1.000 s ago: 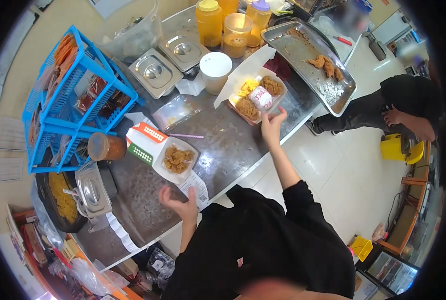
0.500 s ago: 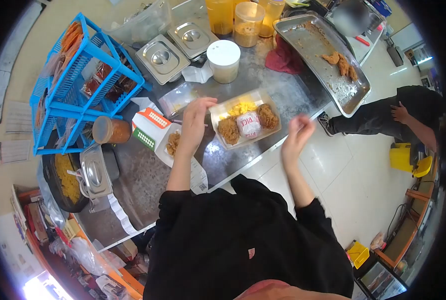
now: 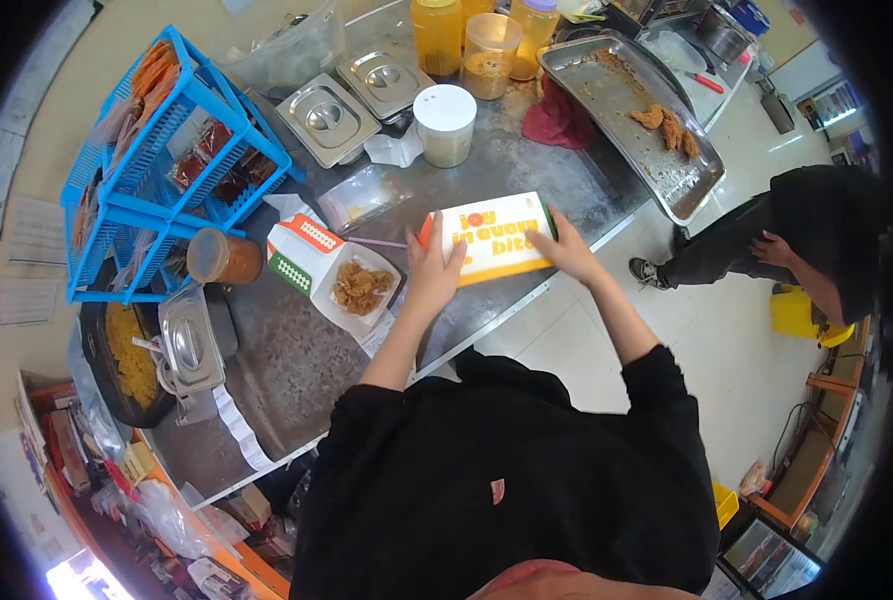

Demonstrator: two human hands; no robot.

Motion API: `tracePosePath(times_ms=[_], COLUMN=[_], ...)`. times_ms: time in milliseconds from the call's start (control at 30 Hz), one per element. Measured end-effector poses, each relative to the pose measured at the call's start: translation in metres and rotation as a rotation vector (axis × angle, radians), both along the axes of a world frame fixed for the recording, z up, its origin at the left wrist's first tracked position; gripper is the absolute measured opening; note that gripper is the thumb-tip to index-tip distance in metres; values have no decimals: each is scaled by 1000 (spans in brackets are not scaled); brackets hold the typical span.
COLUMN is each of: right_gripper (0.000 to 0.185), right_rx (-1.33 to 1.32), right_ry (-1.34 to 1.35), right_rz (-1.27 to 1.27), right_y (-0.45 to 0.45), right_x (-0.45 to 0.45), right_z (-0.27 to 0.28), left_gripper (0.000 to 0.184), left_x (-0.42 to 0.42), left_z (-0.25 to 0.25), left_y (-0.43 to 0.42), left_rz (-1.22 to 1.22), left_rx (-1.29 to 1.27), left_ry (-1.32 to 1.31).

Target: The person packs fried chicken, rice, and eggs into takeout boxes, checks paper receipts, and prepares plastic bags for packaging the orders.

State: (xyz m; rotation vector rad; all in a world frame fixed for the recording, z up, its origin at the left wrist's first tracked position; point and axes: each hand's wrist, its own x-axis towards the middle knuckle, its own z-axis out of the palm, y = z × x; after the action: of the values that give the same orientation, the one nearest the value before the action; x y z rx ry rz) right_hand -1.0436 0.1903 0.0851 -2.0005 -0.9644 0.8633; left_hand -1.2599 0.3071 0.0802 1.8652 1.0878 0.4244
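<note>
A cardboard meal box (image 3: 488, 238) with orange and yellow lettering lies closed on the metal table, its lid hiding whatever is inside. My left hand (image 3: 434, 268) grips its left side, fingers along the edge and thumb over the lid. On the opposite end my right hand (image 3: 568, 252) presses the lid and side between thumb and fingers. Just left of my left hand, an open carton (image 3: 306, 256) with orange and green panels holds fried chicken pieces (image 3: 362, 287).
Blue basket racks (image 3: 171, 190) stand at the left, beside a jar (image 3: 223, 258). Lidded steel pans (image 3: 326, 118), a white-lidded tub (image 3: 444, 124) and sauce containers (image 3: 491, 55) line the back. A steel tray (image 3: 626, 110) holds chicken; a person (image 3: 796, 230) stands right.
The box was open, showing chicken, a wrapped rice pack and yellow food; now its lid is down. Both hands have come in from beside it onto its sides.
</note>
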Motion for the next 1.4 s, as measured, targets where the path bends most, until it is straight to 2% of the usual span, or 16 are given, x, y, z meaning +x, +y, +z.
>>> tracePosePath(times_ms=[33,133,167,233,333,367,467,567,700,767,800,933,1000,1167,1267,1400], right_gripper=[77,54,51,44,40,43,44,53,56,58,58,52,46,38,36,34], right_rx=[-91,-363,-436,-584,-584,-593,-594,-576,-600,-647,-754,-521,-556,-488,-554,-494], right_ry=[150,128,123,116,65,56,-418,-264,-444,-379,-273,123,199,99,159,208], right_rz=[-46,-50,-11,71,131,108,283,223,493,440,230,3,27,-69,-9,-96], right_y=[11,41,48,60,64,64,65,60,60,56,58,45,45,48,51,47], right_x=[10,35,38,41,51,47,36,28,34,41,38,34,34,27,40,33], right_z=[1,34,46,64,33,35,42,58,57,50,46,31,44,19,20,21], left_gripper=[67,73,72,66,53,53,52,45,39,37,36,34,34,46,51,52], left_x=[5,7,11,12,16,17,16,16,22,22,19,16,16,19,18,18], left_z=[4,9,16,5,16,20,30,27,18,21,23,27,34,55,55,41], left_y=[7,39,39,57,62,62,63,67,69,74,75,79,79,67,64,62], left_rz=[11,-12,85,1,-58,-66,-75,-114,-116,-176,-198,-218,-182,-235,-239,-198], left_rx=[-163,-459,-460,-574,-600,-617,-638,-645,-632,-687,-719,-745,-765,-789,-761,-810], left_ry=[4,-96,-182,-185,-121,-110,-121,-30,-31,3,22,95,102,91,118,52])
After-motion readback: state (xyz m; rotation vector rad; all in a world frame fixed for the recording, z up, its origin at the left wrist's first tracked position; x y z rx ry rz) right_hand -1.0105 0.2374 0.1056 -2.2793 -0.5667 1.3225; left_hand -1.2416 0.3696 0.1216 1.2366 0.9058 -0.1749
